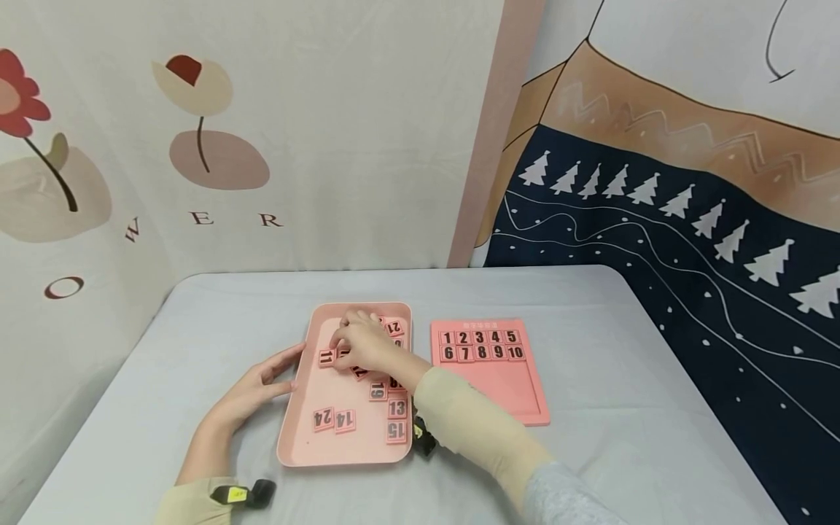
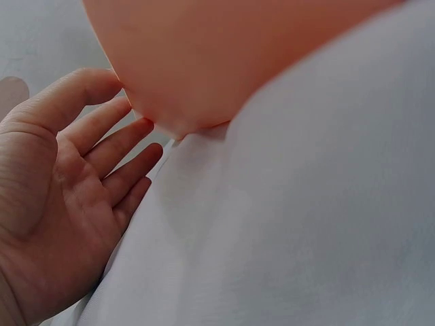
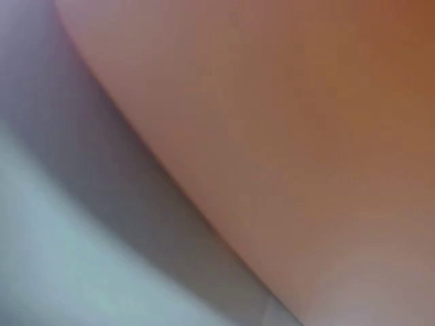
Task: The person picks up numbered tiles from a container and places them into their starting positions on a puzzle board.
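Reaching right hand (image 1: pixel 367 343): fingers bent downward over the number tiles (image 1: pixel 378 391) in the pink tray (image 1: pixel 354 448), thumb and forefinger spread; whether they pinch a tile I cannot tell, since the hand covers the contact and the right wrist view is blurred.
Tile 11 (image 1: pixel 327 358): flat on the tray floor, just beside the thumb and forefinger.
Left hand at the rim: the left hand (image 1: pixel 252 390) is loosely opened, thumb and fingertips touching the tray's left edge, curled round nothing.
Tile handling: best, I judge, to take a thin tile by two opposite edges and lift it straight; sideways scraping could shove its close neighbours.
Tray support: light contact on the left should do; a hard push might slide the tray toward the number board (image 1: pixel 505 386).
Right wall: tile 13 (image 1: pixel 397 408) and tile 15 (image 1: pixel 397 431) lie just inside it, near the right forearm, so a low sweep risks catching them.
Tray room: bare floor surrounds tile 24 (image 1: pixel 324 419) and tile 14 (image 1: pixel 345 421), side by side at lower left.
Board edges: a raised frame; bare recess below rows 1–10, its lower left partly under the sleeve (image 1: pixel 479 423).
Tablecloth (image 1: pixel 623 408): narrow strip between tray and board, wide beyond the board.
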A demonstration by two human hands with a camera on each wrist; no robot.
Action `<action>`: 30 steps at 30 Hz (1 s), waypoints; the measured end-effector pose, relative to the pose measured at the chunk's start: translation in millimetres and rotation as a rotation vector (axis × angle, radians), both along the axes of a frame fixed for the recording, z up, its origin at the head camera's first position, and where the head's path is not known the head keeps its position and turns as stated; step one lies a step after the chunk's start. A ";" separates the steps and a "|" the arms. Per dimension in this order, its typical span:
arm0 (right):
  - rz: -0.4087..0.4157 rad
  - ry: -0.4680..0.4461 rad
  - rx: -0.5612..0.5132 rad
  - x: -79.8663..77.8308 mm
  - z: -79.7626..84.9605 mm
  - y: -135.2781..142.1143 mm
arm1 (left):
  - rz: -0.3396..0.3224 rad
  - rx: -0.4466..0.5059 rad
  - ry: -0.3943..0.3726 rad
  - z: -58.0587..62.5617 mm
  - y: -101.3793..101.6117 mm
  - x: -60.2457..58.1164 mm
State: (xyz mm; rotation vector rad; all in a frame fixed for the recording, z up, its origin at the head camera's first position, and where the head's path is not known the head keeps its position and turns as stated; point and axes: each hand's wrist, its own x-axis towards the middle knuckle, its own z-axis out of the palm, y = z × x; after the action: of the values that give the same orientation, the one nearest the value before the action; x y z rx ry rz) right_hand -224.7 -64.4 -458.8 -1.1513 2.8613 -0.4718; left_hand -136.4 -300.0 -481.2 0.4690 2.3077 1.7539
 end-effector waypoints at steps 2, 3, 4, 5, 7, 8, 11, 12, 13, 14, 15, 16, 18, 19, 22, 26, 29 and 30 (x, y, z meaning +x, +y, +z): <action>0.023 0.002 -0.024 -0.2 3.2 4.3 | 0.000 -0.001 -0.003 0.0 -0.3 -0.1; 0.033 0.007 -0.036 -0.2 5.3 6.5 | 0.000 -0.001 -0.005 -0.2 -0.4 -0.2; 0.046 0.013 -0.047 0.1 7.9 8.9 | 0.002 0.000 -0.005 -0.4 -0.4 -0.3; 0.059 0.016 -0.060 0.4 10.8 11.6 | 0.001 0.003 -0.005 -0.6 -0.3 -0.4; 0.089 0.025 -0.084 1.1 17.2 18.1 | 0.000 0.006 -0.001 -0.9 -0.1 -0.7; 0.103 0.029 -0.092 1.6 20.4 21.8 | -0.001 0.007 0.001 -1.0 0.1 -0.9; 0.140 0.044 -0.106 2.8 28.6 35.2 | -0.004 0.009 0.009 -1.0 0.6 -1.4; 0.155 0.051 -0.110 3.1 31.2 40.4 | -0.005 0.007 0.012 -0.9 0.6 -1.5; 0.167 0.062 -0.111 3.3 33.0 45.6 | -0.005 0.006 0.012 -0.8 0.6 -1.5; 0.180 0.065 -0.117 3.8 35.2 51.1 | -0.004 0.005 0.011 -0.7 0.5 -1.4; 0.194 0.070 -0.122 4.3 37.3 56.8 | -0.002 0.005 0.011 -0.6 0.4 -1.3; 0.210 0.074 -0.126 4.8 38.8 62.7 | 0.001 0.004 0.010 -0.4 0.4 -1.1; 0.239 0.077 -0.136 5.9 40.9 74.7 | 0.008 0.001 0.006 -0.4 0.3 -0.7; 0.250 0.078 -0.135 6.6 41.4 80.5 | 0.011 -0.001 0.005 -0.4 0.2 -0.6; 0.281 0.081 -0.145 8.5 43.0 97.9 | 0.018 -0.009 0.008 -0.6 0.0 0.0; 0.312 0.099 -0.166 10.1 46.3 120.4 | 0.021 -0.008 0.015 -0.3 -0.4 0.4; 0.323 0.104 -0.165 10.3 48.6 136.8 | 0.019 -0.001 0.013 0.4 -0.4 0.5; 0.324 0.102 -0.160 10.2 49.0 142.1 | 0.017 0.000 0.012 0.6 -0.5 0.5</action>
State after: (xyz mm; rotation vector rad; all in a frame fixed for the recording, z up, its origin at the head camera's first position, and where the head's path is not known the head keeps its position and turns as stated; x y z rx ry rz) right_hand -214.5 77.6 -409.8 -1.6734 2.6773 -0.6485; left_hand -136.0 -300.5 -480.5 0.4632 2.3261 1.7640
